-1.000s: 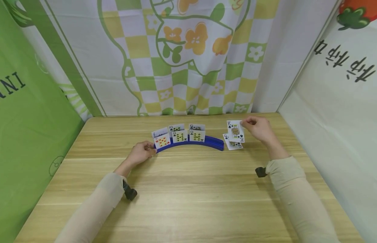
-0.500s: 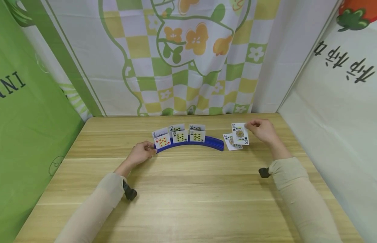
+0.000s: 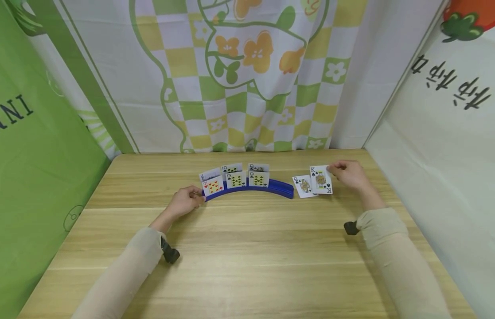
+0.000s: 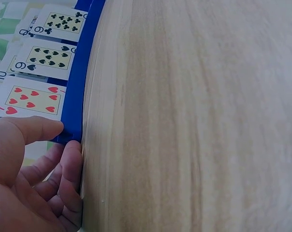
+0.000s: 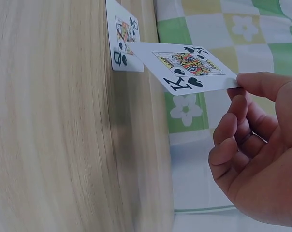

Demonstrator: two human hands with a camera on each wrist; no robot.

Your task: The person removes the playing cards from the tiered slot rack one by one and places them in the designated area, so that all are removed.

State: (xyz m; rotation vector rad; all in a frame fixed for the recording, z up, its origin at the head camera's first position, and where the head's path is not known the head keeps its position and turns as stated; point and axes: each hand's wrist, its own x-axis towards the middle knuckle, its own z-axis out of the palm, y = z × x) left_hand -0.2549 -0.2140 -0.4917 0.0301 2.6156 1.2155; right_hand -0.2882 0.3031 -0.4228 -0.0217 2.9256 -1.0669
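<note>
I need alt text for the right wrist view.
A right hand pinches the king of spades by a corner, holding it tilted above a wooden table. The queen of spades lies face up on the table; a checked cloth hangs behind.

A king of spades (image 3: 321, 180), white with a colourful crowned figure, tilts face up above the bench (image 3: 247, 252), pinched at one corner by the right hand (image 5: 262, 140). A queen of spades (image 3: 304, 186) lies near a curved blue rack (image 3: 279, 188) holding standing cards in two rows, a seven of hearts (image 4: 32, 100) leftmost in front.
</note>
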